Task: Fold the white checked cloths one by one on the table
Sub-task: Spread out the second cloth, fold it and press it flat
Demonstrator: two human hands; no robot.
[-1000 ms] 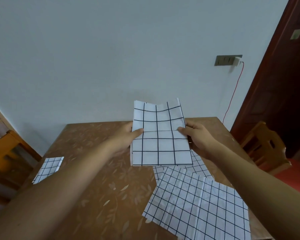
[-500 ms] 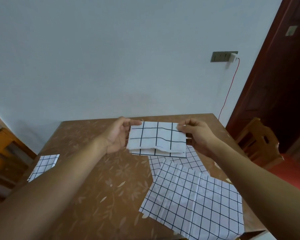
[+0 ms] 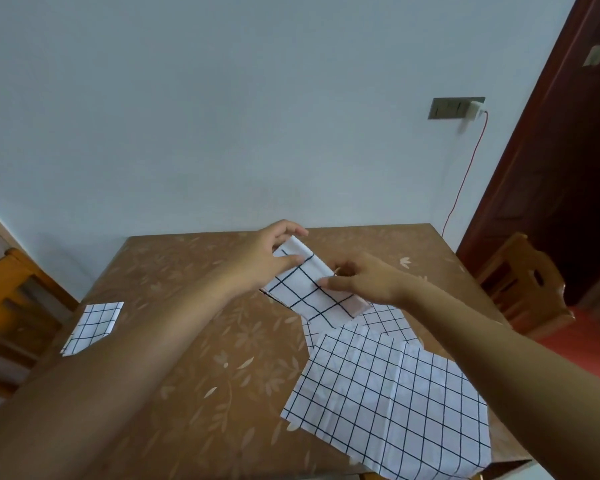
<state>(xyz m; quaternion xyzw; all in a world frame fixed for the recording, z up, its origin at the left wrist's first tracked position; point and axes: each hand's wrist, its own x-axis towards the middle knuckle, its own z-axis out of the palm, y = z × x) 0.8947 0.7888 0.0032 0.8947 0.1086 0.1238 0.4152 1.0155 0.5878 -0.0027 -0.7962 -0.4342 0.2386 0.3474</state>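
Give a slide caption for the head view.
Left hand and right hand hold a folded checked cloth near unfolded cloths on a brown table.

Soft even daylight, faint shadows, wide-angle bending at edges.

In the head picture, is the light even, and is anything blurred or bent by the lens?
Head view: soft, even light, no glare on the brown leaf-patterned table; grid lines crisp on the folded white checked cloth pinched by left hand and right hand; white plug at the wall socket smeared; same view, the wide lens tilts the dark red door frame.
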